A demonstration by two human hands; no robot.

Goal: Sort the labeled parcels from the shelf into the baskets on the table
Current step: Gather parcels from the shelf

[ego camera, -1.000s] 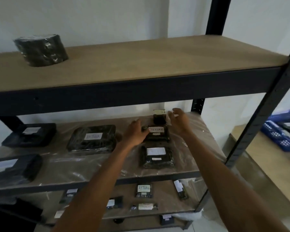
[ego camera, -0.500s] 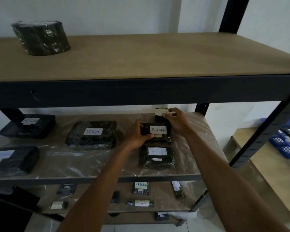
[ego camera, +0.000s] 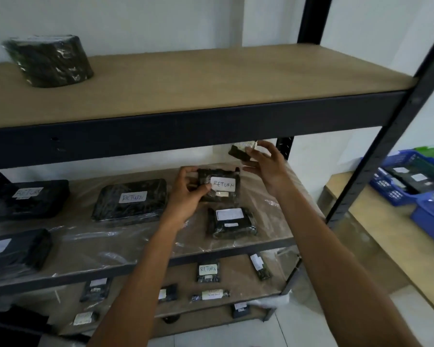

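Observation:
My left hand (ego camera: 188,194) grips a black wrapped parcel (ego camera: 219,185) with a white label reading RETURN, lifted a little above the middle shelf (ego camera: 125,244). Higher up, near the shelf's back right, my right hand (ego camera: 267,166) pinches a small dark parcel (ego camera: 239,152) with a pale label. Another labeled black parcel (ego camera: 232,222) lies on the shelf just below both hands. Blue baskets (ego camera: 396,181) holding parcels stand on the wooden table (ego camera: 376,221) at the right.
More black RETURN parcels (ego camera: 130,199) lie to the left on the plastic-covered middle shelf. A wrapped dark bundle (ego camera: 50,61) sits on the top shelf. Several small labeled parcels (ego camera: 208,270) lie on the lower shelves. A black upright post (ego camera: 386,136) stands between shelf and table.
Both hands have closed on parcels and lifted them off the shelf. The right hand rose with the small parcel; the left raised the RETURN parcel toward me.

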